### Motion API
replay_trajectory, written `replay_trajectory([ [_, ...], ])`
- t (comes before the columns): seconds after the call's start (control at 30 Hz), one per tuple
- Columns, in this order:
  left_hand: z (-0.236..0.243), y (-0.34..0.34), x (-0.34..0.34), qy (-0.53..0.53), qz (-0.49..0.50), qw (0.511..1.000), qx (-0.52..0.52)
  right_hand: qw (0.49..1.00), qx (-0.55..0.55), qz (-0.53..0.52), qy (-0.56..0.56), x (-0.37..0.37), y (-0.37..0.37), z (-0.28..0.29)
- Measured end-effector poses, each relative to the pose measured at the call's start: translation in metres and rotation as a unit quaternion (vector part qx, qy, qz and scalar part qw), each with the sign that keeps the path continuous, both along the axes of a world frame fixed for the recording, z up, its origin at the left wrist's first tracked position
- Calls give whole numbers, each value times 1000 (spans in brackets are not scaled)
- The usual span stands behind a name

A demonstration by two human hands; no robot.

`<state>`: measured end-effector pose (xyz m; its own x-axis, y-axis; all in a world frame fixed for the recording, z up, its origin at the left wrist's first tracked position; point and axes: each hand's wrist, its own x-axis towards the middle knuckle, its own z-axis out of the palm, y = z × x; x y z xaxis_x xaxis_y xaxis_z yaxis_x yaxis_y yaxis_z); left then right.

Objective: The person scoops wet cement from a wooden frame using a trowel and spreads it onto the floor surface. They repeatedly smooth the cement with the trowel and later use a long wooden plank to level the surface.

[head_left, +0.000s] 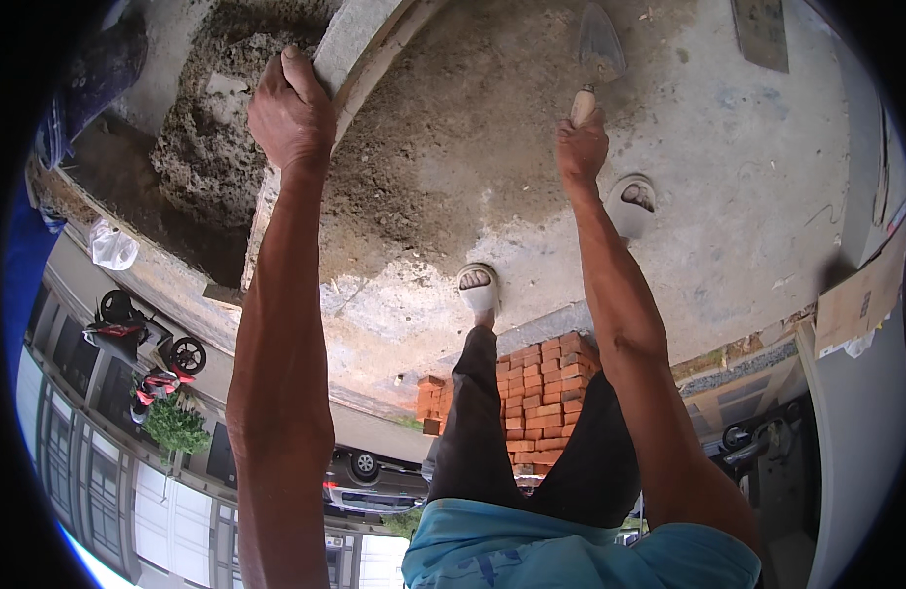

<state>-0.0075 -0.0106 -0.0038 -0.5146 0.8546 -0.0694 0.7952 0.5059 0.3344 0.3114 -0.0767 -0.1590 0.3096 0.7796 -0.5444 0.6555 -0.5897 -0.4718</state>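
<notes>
My right hand is closed around the wooden handle of a trowel, whose pointed grey metal blade lies just above the dusty concrete floor or on it; I cannot tell which. My left hand is closed at the long pale board, with its thumb on top. The fingers' undersides are hidden. Along the board's left side lies a heap of crumbly grey-brown mortar or soil. Loose grey grit covers the floor on the other side.
Behind my legs stands a stack of orange bricks. A flat grey board lies at the far right. A clear plastic bag rests at the left ledge. Cardboard leans by the right wall. Motorbikes and a car stand outside.
</notes>
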Motion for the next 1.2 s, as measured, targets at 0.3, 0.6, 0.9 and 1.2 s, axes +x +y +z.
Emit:
replay_trajectory([
  [0.3,0,0,0,-1,5,1000,15,970,-87,225,-15,3,1,5],
  [0.6,-1,3,0,1,3,1000,3,950,-98,281,-99,-22,14,6],
  [0.9,2,5,4,0,-5,1000,0,989,-36,113,-89,-12,27,5],
  [1.2,2,2,0,0,2,1000,-6,986,-43,160,-31,-11,39,37],
])
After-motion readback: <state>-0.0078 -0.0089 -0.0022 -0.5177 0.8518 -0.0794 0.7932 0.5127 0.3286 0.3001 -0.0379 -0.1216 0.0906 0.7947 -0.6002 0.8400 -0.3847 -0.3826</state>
